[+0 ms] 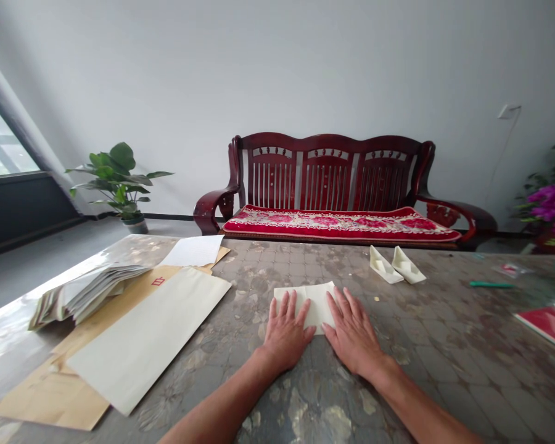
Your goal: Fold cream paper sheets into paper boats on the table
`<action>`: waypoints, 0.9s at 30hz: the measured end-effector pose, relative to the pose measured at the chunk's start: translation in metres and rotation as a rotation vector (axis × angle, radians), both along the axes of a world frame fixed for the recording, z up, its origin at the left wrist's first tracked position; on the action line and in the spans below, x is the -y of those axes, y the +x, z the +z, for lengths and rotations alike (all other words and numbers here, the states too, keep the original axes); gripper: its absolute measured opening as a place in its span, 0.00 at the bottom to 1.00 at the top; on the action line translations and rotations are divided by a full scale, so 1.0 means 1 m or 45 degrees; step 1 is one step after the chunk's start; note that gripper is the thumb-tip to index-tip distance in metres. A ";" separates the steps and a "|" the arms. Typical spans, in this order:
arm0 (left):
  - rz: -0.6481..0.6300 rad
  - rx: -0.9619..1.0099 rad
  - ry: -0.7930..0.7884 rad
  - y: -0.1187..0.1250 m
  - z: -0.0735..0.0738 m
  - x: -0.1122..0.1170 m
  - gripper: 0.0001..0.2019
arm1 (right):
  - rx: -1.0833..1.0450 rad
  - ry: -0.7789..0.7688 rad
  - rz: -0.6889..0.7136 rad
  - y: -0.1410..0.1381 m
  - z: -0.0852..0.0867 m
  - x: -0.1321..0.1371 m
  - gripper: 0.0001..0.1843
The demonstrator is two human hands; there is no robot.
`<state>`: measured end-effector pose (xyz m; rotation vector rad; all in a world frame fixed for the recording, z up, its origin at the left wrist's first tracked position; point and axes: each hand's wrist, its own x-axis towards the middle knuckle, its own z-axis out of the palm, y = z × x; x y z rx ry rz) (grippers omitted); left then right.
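Observation:
A small cream sheet of paper (315, 302) lies flat on the table in front of me, with a faint crease near its middle. My left hand (287, 330) rests on its left part, fingers spread and pointing away from me. On the right part lies my right hand (353, 327), also flat with fingers apart. Both palms cover the paper's lower corners. Beyond my right hand stand two folded paper boats (385, 266), side by side and close together.
At the left lie a large cream sheet (155, 339), brown envelopes (50, 394), a white sheet (194, 251) and a stack of papers (90, 290). A green pen (491, 285) and a red booklet (543, 327) are at the right. Behind the table stands a wooden bench (328, 176).

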<state>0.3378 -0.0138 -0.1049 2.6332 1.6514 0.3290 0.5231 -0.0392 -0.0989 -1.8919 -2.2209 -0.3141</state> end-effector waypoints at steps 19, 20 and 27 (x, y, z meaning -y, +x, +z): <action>0.076 -0.052 -0.064 -0.070 0.020 0.002 0.24 | -0.289 -0.127 0.248 0.048 0.034 0.001 0.25; 0.084 -0.029 -0.070 -0.069 0.023 0.003 0.23 | -0.324 -0.169 0.342 0.043 0.040 0.004 0.24; -0.147 -0.005 -0.132 -0.048 0.039 0.013 0.29 | -0.088 -0.206 0.549 0.015 0.047 0.011 0.20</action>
